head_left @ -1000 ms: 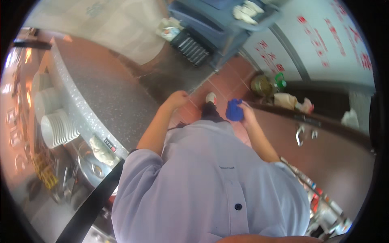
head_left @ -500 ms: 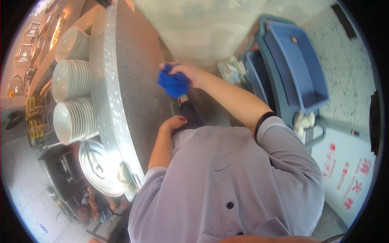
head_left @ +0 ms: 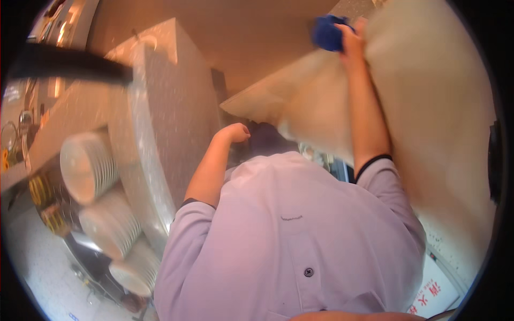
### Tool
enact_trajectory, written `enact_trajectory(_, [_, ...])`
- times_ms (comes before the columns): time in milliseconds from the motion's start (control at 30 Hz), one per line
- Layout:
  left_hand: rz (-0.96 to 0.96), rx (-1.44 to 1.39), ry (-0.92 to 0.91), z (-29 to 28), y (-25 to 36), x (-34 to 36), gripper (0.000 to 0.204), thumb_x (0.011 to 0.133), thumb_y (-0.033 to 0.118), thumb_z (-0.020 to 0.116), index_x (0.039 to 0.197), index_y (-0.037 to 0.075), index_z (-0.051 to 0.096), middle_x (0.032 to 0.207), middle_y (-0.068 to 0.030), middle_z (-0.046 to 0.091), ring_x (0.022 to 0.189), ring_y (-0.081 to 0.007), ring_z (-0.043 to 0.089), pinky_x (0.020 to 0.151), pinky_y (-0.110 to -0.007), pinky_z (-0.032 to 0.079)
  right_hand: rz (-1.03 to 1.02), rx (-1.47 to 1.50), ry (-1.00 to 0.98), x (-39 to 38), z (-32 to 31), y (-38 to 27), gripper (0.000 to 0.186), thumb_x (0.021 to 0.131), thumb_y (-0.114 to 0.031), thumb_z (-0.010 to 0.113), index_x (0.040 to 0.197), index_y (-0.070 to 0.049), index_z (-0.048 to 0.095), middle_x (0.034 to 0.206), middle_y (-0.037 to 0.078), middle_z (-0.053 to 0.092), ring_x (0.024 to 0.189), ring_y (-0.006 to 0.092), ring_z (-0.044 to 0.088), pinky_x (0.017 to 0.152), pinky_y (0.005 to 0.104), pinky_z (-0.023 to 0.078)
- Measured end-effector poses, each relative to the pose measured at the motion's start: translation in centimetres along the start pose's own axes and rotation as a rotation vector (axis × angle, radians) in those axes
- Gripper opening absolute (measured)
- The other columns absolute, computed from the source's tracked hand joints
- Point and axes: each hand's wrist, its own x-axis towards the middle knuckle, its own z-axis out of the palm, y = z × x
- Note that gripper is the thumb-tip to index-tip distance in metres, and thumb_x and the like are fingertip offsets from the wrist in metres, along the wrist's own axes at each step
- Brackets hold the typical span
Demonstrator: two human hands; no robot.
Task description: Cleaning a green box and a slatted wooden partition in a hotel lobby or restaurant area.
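Speckled table [head_left: 174, 112] runs down the 10 o'clock side, its pale rounded edge bending toward 8. Beige hanging sheet [head_left: 428, 123] fills 1 to 4 o'clock; its lower edge slants from 1 o'clock down to a point near the table, just beyond the left hand [head_left: 235, 132]. Gap between table side and sheet: widest toward 12, pinched at that point. Brown surface up there is blurred; cannot tell its kind.

Blue cloth [head_left: 328, 33] at 1 o'clock, near the upper rim. Bunched, roundish; loose bulk juts from the grip toward 9. Long axis not readable in the blur.

Hands: right hand [head_left: 352, 41] closed round the cloth's 3 o'clock side, arm stretched toward 12 in front of the sheet. Whether cloth or knuckles touch the sheet, cannot tell. Left hand just off centre toward 11, fingers curled in, palm hidden; cannot tell how tightly closed.

White plates [head_left: 101, 222] in three stacks, 8 to 9 o'clock, beyond the table edge.
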Motion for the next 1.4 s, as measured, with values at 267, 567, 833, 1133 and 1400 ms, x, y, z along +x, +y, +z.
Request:
enact_trajectory(267, [-0.088,-0.105,0.561,-23.8,-3.4,18.7,0.035,0.09,0.031,0.065,0.11,0.002,0.071,0.108,-0.0214,0.071,0.106,-0.0364,0.067,0.091,-0.043,0.052,0.513,0.494,0.51,15.2,-8.6,6.9,0.037,0.085,-0.022,0.06,0.118,-0.006,0.056,0.105,0.014,0.067,0.091,0.0302,0.07,0.079,0.0471,0.06])
enact_trajectory(567, [-0.157,-0.295,0.315,-56.4,-2.2,36.8,0.033,0.092,0.024,0.067,0.108,-0.005,0.07,0.091,-0.0128,0.074,0.088,-0.0173,0.068,0.081,-0.031,0.053,0.826,0.412,0.666,33.6,-5.8,27.6,0.026,0.087,-0.022,0.062,0.11,-0.009,0.062,0.103,0.009,0.068,0.093,0.0254,0.068,0.079,0.0456,0.058])
enact_trajectory(833, [0.043,0.327,-0.029,-90.5,21.6,66.8,0.037,0.093,0.03,0.067,0.113,-0.001,0.07,0.107,-0.0199,0.073,0.101,-0.0314,0.069,0.09,-0.038,0.052,0.976,0.85,1.151,49.6,-1.6,37.2,0.025,0.087,-0.027,0.061,0.106,-0.01,0.061,0.101,0.008,0.067,0.091,0.024,0.068,0.08,0.0439,0.057])
enact_trajectory(1133, [0.44,0.356,0.323,-112.5,51.9,102.2,0.032,0.096,0.031,0.064,0.101,0.0,0.068,0.09,-0.0165,0.072,0.086,-0.0281,0.069,0.076,-0.038,0.053,1.078,0.757,0.865,90.3,-5.4,42.4,0.023,0.084,-0.03,0.063,0.096,-0.01,0.064,0.091,0.008,0.07,0.076,0.0246,0.071,0.068,0.0418,0.06])
enact_trajectory(1400, [0.076,0.927,-0.063,-125.9,51.6,117.0,0.034,0.095,0.031,0.058,0.106,0.002,0.07,0.107,-0.0251,0.07,0.104,-0.0412,0.066,0.091,-0.05,0.053,0.766,0.688,0.814,133.2,-21.5,38.4,0.03,0.083,-0.022,0.068,0.112,-0.012,0.063,0.106,0.01,0.07,0.092,0.0235,0.071,0.079,0.0434,0.06])
